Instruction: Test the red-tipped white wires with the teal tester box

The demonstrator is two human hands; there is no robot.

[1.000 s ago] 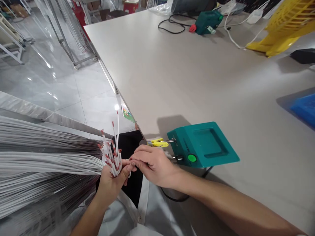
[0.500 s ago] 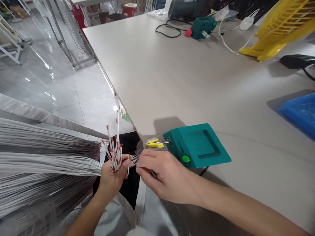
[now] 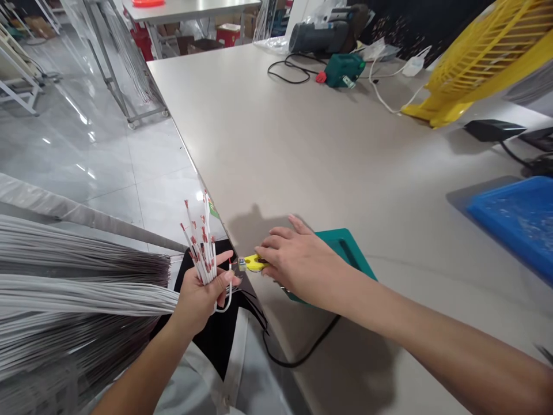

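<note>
My left hand point(image 3: 196, 300) is closed around a bundle of white wires point(image 3: 203, 248) whose reddish bare ends point up. One white wire point(image 3: 230, 288) curves out by itself at the fingertips, its tip close to a small pale block at the end of a yellow tool point(image 3: 254, 263). My right hand point(image 3: 298, 259) has its fingers on that yellow tool, some fingers raised; its thumb is hidden. Beneath this hand sits a green device point(image 3: 348, 242), mostly covered, with a black cord point(image 3: 302, 360) below it.
Long bundles of white wire point(image 3: 86, 294) lie at the left. A blue tray point(image 3: 514, 207) is on the table point(image 3: 302, 161) at right. Toward the back are a yellow fan point(image 3: 470, 63), a grey motor point(image 3: 317, 37) and a second green device point(image 3: 343, 69).
My right hand has moved from beside the wires, up and right, onto the yellow tool. The single wire now stands apart near the tool's end. The view has shifted slightly.
</note>
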